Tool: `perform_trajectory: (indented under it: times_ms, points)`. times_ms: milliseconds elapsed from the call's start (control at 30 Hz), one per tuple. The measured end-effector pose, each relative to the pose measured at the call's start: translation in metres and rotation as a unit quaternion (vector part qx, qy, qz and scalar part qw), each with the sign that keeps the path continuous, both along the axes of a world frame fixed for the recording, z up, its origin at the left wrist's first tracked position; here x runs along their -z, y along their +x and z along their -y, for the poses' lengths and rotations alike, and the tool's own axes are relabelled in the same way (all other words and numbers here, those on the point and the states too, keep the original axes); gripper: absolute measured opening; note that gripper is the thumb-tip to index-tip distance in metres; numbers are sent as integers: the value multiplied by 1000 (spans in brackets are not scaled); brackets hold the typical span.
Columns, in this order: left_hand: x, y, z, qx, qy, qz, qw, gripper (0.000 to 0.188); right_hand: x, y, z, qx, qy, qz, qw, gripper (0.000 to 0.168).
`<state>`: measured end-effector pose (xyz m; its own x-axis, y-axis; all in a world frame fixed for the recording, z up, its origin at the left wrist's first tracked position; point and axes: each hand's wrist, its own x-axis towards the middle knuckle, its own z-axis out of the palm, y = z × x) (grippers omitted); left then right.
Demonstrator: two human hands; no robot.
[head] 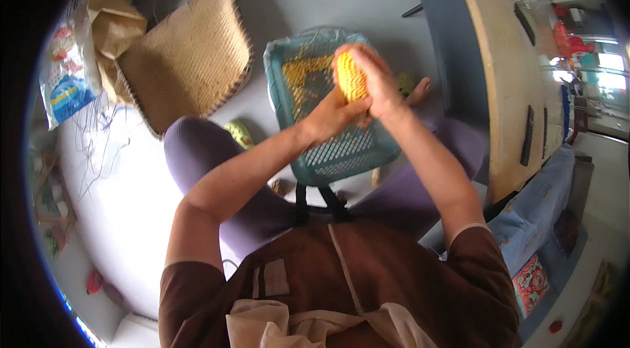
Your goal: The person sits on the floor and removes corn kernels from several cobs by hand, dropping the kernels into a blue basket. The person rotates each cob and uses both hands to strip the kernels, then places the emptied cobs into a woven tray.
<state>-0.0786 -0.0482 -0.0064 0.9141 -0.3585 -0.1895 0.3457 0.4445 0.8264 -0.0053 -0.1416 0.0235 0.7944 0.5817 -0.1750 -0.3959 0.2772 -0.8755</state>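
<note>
A yellow ear of corn is gripped between my two hands, over a green plastic basket. My left hand is closed around its lower end, nearest to me. My right hand lies along its right side, fingers wrapped over the far tip. Much of the ear's right side is hidden under that hand. Loose corn kernels lie inside the basket, mostly along its far and left sides. What looks like clear plastic lines the basket's rim. A pale corncob rests on the floor by the basket's near right corner.
A woven mat-like tray stands tilted at the left, beside a brown paper bag and a printed plastic bag. A wooden board-topped table rises at the right. A yellow-green shoe shows near my left knee.
</note>
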Motion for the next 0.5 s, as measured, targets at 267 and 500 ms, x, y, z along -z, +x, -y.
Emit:
perform_trajectory:
  times_ms: [267,500]
  points:
    - [-10,4,-33,126,137,-88,979,67,18,8,18,-59,-160,55,984,35]
    - [14,14,-18,-89,82,-69,990,39,41,-6,21,-53,-326,163,930,53]
